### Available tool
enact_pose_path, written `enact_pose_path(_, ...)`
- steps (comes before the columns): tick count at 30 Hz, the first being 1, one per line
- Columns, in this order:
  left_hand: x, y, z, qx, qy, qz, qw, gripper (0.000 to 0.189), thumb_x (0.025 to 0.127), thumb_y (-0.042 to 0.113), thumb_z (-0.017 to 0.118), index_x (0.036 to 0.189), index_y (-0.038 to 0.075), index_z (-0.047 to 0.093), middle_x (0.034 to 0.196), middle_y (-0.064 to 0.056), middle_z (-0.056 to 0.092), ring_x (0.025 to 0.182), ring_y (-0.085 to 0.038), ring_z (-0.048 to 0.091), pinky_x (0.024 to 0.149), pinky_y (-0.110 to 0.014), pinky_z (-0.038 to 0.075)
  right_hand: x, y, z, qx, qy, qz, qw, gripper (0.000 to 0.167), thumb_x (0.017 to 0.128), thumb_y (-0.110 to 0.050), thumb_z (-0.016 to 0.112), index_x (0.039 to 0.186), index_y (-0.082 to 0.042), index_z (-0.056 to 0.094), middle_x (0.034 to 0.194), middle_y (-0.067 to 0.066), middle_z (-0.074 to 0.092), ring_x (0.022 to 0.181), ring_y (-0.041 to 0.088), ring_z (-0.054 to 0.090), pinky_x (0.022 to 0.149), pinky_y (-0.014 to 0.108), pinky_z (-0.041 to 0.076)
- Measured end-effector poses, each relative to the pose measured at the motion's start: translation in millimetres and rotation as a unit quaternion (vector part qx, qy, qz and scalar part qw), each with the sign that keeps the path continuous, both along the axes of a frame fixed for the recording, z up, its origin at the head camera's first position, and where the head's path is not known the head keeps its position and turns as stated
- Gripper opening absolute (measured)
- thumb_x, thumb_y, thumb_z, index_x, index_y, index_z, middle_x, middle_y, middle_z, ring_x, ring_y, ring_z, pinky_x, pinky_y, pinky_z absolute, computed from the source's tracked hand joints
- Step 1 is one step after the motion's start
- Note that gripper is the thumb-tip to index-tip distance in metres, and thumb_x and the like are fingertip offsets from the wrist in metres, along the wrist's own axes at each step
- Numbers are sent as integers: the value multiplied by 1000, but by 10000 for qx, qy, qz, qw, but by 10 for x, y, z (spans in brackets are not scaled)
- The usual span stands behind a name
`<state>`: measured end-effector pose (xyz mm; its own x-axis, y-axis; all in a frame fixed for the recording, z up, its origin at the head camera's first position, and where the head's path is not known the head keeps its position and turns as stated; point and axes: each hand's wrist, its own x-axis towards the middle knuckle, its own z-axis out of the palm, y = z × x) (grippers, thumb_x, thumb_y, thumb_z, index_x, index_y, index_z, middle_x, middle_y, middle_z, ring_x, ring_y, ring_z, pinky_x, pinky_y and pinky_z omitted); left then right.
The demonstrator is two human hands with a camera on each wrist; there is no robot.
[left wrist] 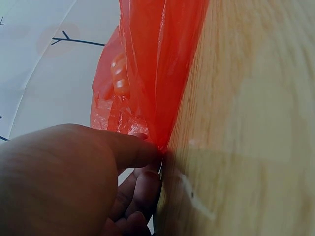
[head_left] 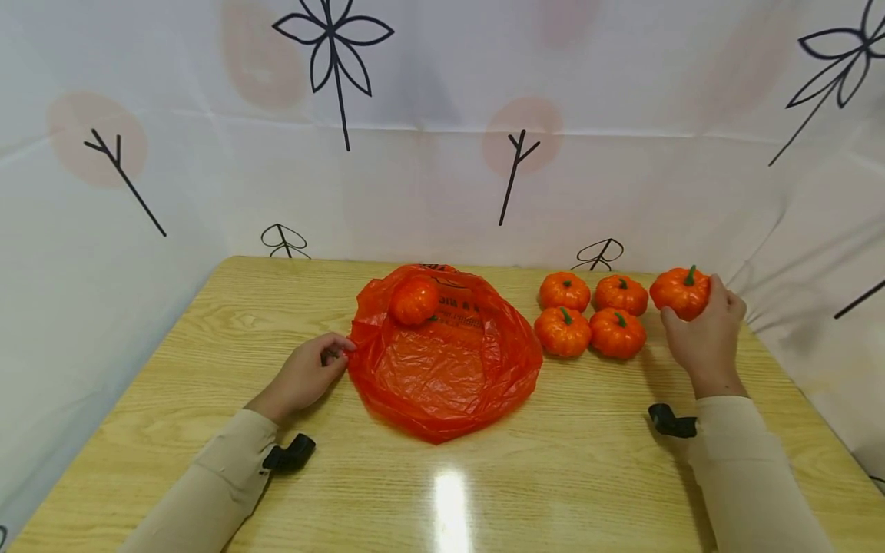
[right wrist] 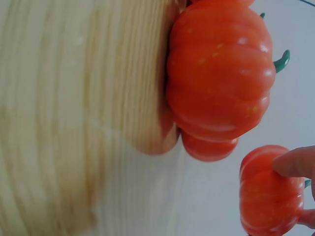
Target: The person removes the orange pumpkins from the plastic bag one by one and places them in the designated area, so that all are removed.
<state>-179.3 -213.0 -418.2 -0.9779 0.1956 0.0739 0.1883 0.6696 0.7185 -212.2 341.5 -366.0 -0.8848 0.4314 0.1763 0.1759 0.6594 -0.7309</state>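
Observation:
My right hand (head_left: 710, 334) grips a small orange pumpkin (head_left: 681, 293) with a green stem, thumb on one side and fingers on the other. In the right wrist view this held pumpkin (right wrist: 271, 191) is raised off the table, beside the others. At the left edge of a red plastic bag (head_left: 442, 376), my left hand (head_left: 309, 372) pinches the film between thumb and fingers, as the left wrist view of the bag (left wrist: 162, 64) also shows. The bag lies spread open, with one pumpkin (head_left: 415, 300) inside at its back left.
Several more pumpkins stand in two rows right of the bag, among them a front-left one (head_left: 563, 332) and a back-right one (head_left: 621, 295). They rest on a wooden table (head_left: 359, 491). A patterned white cloth (head_left: 415, 177) hangs behind the table's far edge.

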Motion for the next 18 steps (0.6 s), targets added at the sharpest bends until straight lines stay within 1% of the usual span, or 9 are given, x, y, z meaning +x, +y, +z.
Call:
enact_pose_path(5,3,-2,-2,8,-5,1,10000,17,99,7,58,114,8,66,98,-7,66,84,-16,56,76,-30,48,3,66,-45,18,-168,2,9999,81,97,-23,54,159,-1,7,156,34,7,137,59,26,115,65,26)
enact_pose_path(12,0,-2,-2,-2,9,-6,10000,17,99,7,58,114,8,66,98,-7,66,84,-16,56,76,-29,47,3,136,-84,96,-302,56,9995,79,96,-21,53,157,4,9,153,39,10,134,60,26,112,67,27)
enact_pose_path(18,2,-2,0,-20,-29,4,10000,17,99,8,58,114,8,66,98,-7,66,84,-16,56,76,-30,47,-3,177,-97,44,-643,208,9977,83,97,-22,53,158,4,2,153,42,7,134,63,25,112,69,26)
